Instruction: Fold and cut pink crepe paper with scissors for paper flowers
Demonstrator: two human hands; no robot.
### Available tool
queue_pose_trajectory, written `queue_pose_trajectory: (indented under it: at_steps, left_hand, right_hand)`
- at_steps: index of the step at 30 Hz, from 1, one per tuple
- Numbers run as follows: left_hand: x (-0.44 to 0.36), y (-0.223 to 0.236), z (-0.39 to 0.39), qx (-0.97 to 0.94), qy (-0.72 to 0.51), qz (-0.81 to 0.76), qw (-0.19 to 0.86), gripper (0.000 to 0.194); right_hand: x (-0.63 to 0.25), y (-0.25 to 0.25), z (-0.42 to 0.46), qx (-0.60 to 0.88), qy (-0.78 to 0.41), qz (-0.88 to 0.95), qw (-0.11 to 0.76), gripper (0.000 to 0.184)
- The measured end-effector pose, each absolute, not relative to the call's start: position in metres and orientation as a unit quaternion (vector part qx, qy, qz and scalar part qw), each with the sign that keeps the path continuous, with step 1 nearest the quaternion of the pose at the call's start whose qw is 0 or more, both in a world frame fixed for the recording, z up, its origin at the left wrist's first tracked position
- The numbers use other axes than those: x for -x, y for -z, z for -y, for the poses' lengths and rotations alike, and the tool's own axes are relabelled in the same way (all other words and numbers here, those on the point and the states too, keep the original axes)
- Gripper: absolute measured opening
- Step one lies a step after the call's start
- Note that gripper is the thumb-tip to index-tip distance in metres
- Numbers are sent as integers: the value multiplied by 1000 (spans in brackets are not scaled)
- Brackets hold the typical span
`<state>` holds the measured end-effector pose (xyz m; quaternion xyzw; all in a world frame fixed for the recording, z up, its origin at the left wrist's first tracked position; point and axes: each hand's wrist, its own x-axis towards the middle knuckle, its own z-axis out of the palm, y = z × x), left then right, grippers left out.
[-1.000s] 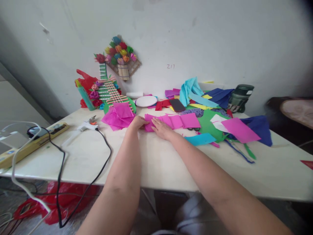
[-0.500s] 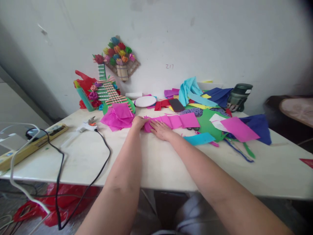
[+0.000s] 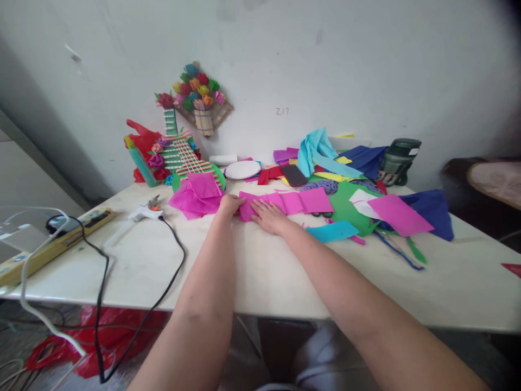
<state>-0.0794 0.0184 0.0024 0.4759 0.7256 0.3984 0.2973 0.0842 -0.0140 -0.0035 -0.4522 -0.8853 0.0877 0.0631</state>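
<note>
On the white table point(image 3: 277, 271), a creased strip of pink paper point(image 3: 313, 201) lies in a row of square panels between a crumpled pile of pink paper point(image 3: 197, 195) and a green sheet point(image 3: 354, 206). The right hand point(image 3: 269, 216) lies palm down on its left part, the fingers extended and only slightly apart, covering some of the panels, so the paper beneath cannot be seen. The left hand point(image 3: 232, 204) is at the strip's left end, its fingers curled and mostly hidden behind the back of the hand; whether they pinch the edge or only press on it cannot be told. Just below the strip, the dark loops of what may be scissors point(image 3: 322, 215) show only in part. A blue strip point(image 3: 334, 231) overlaps the green sheet, and a loose pink sheet point(image 3: 401, 215) partly covers a white piece point(image 3: 363, 203) and dark blue paper point(image 3: 435, 214). Behind the strip are a phone point(image 3: 294, 175) and a round white disc point(image 3: 243, 170). The pink pile hides the lower end of a guitar-shaped craft point(image 3: 187, 155). A white glue gun point(image 3: 147, 210) lies at left, its nozzle hard to make out, and the power strip point(image 3: 52, 244) beyond it is cut off by the view's left edge.
</note>
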Motion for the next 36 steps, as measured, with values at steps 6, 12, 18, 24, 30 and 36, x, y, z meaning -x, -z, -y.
queue_pose_trajectory:
  at_steps: [6, 12, 18, 24, 30, 36]
  left_hand:
    - [79, -6, -17, -446, -427, -697, 365, 18]
    - [77, -8, -16, -444, -420, -703, 362, 13]
    - [72, -11, -15, -518, -301, -783, 166, 19]
    - [46, -19, 0, -519, -243, -818, 52, 30]
    - [40, -17, 3, -531, -208, -821, 12, 30]
    - [42, -15, 3, -534, -181, -826, -7, 30]
  right_hand:
    - [-84, 5, 13, 459, -84, 882, 59, 61]
    - [-85, 4, 12, 469, -81, 878, 47, 60]
    - [-88, 4, 12, 476, -83, 874, 51, 62]
    - [-88, 3, 14, 482, -84, 870, 53, 63]
    - [-91, 2, 12, 485, -101, 867, 48, 64]
    - [-120, -6, 3, 512, -107, 852, 4, 59]
